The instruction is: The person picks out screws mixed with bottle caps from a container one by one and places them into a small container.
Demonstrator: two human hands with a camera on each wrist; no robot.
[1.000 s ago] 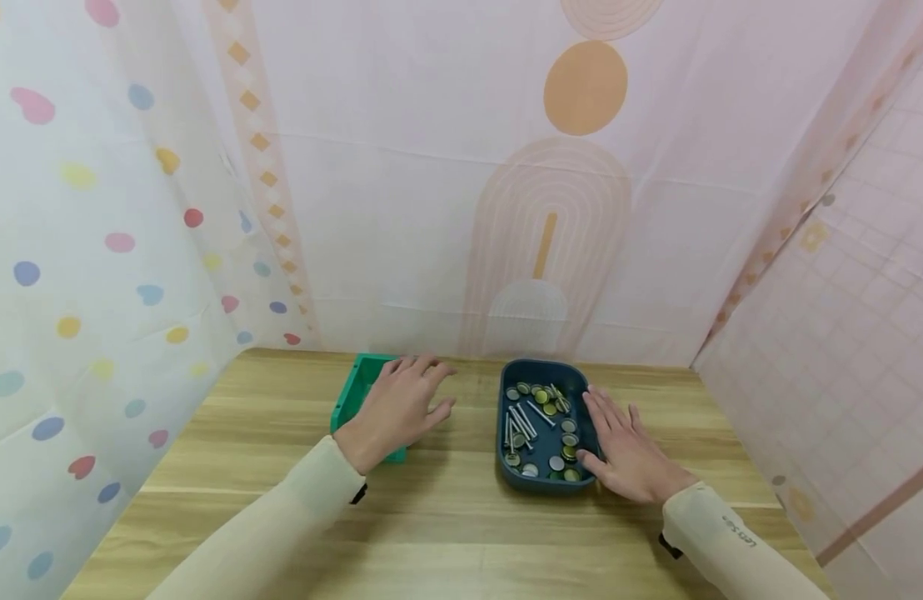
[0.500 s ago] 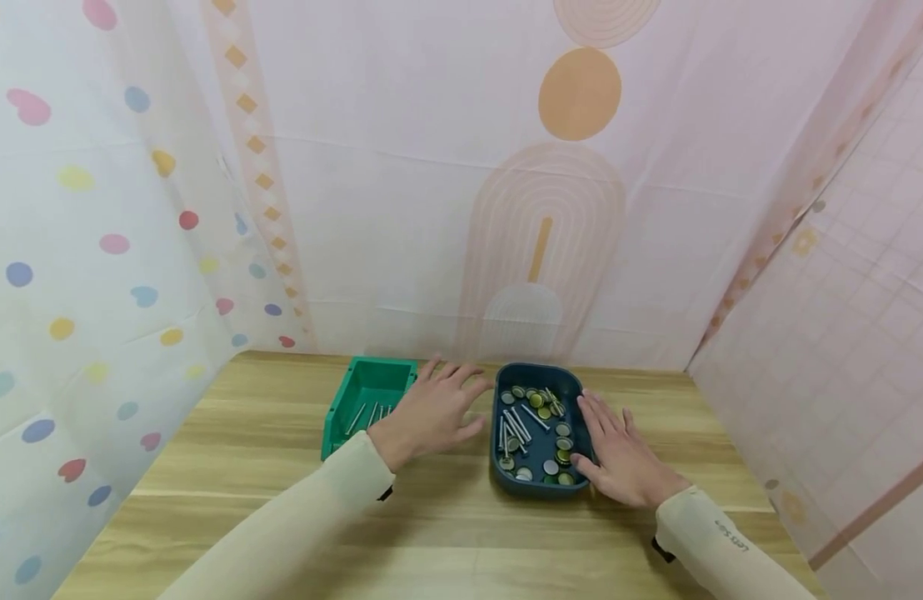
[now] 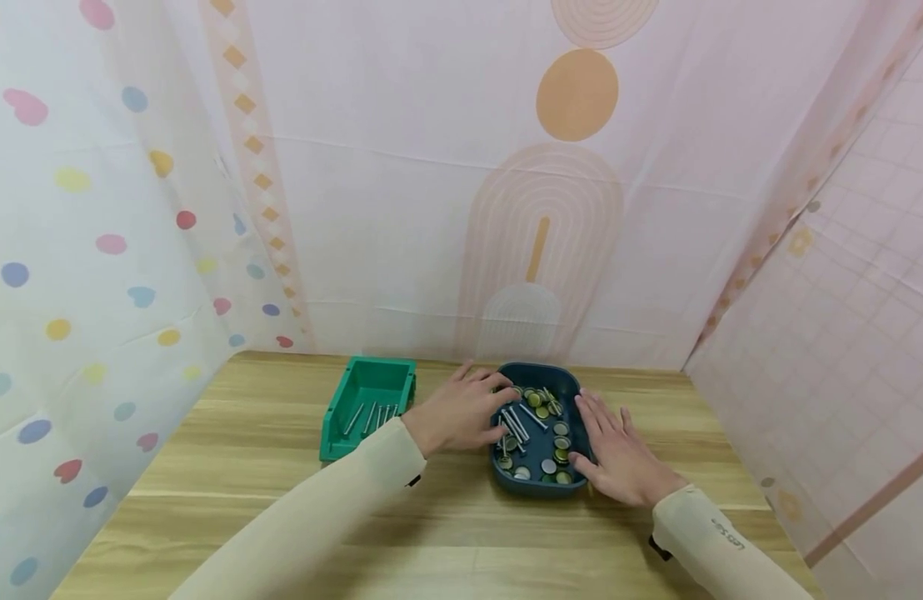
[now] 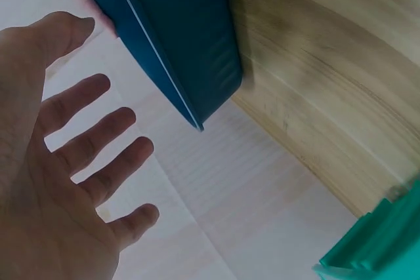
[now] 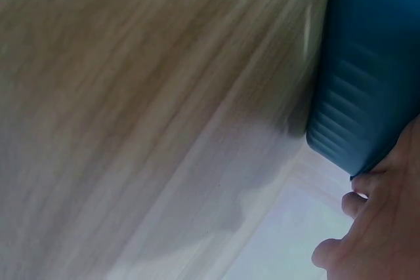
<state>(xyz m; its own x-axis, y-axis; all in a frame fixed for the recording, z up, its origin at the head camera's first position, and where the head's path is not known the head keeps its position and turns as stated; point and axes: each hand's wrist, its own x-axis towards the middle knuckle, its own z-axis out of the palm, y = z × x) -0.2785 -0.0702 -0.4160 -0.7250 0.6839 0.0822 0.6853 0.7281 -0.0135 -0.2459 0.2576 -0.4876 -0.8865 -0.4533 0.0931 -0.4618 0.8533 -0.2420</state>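
Worktop separates green bin and navy tub; my left grip, spread, empty, hovers at the tub's left rim; my right grip, straight-fingered, touches its right side.

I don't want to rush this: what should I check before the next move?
1. Left hand free: ok, its spread fingers hold nothing.
2. Right hand against the blue bin: ok, on its right side.
3. Screws there kept apart from bottle caps: not ok, they're mixed.
4. Green bin fully visible: not ok, the left sleeve hides its near right corner.
5. Contents beneath the left hand: cannot tell, covered.
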